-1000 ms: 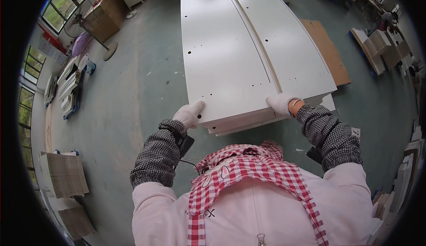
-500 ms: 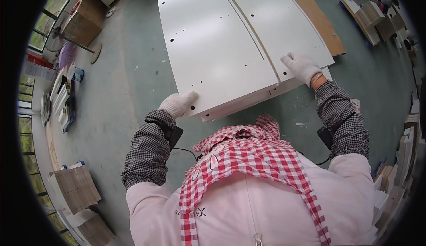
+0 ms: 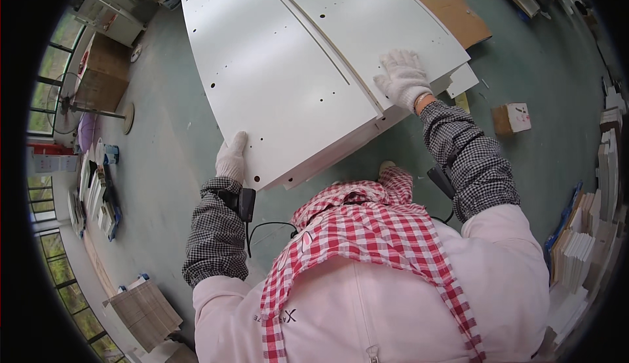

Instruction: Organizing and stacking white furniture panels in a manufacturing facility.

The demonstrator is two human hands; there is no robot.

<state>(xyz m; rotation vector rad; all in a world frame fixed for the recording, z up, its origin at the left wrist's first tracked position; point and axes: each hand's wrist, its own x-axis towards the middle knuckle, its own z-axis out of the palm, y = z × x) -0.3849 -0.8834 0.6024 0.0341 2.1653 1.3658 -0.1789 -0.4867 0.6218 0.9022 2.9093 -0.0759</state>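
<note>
Before me lies a stack of white boards with two long panels on top, side by side, drilled with small dark holes. My left hand (image 3: pixel 231 158), in a white knit glove, grips the outer edge of the left white panel (image 3: pixel 282 88) near its front corner. Its thumb shows on top; the other fingers are partly hidden at the side. My right hand (image 3: pixel 403 81), gloved too, rests on the right white panel (image 3: pixel 386 19) near its front end, fingers spread. A narrow gap runs between the panels, and their front ends are not in line.
Brown cardboard (image 3: pixel 445 2) lies on the floor beyond the right side. A small carton (image 3: pixel 512 118) sits on the green floor at right. Stacked boards (image 3: pixel 576 251) stand at far right, more (image 3: pixel 145 314) at lower left. A pedestal fan (image 3: pixel 128 118) is at left.
The panels have shifted left in view and turned slightly, the left one's front now nearer me. My right hand has gone from a curled hold to spread fingers. My left hand keeps to its edge.
</note>
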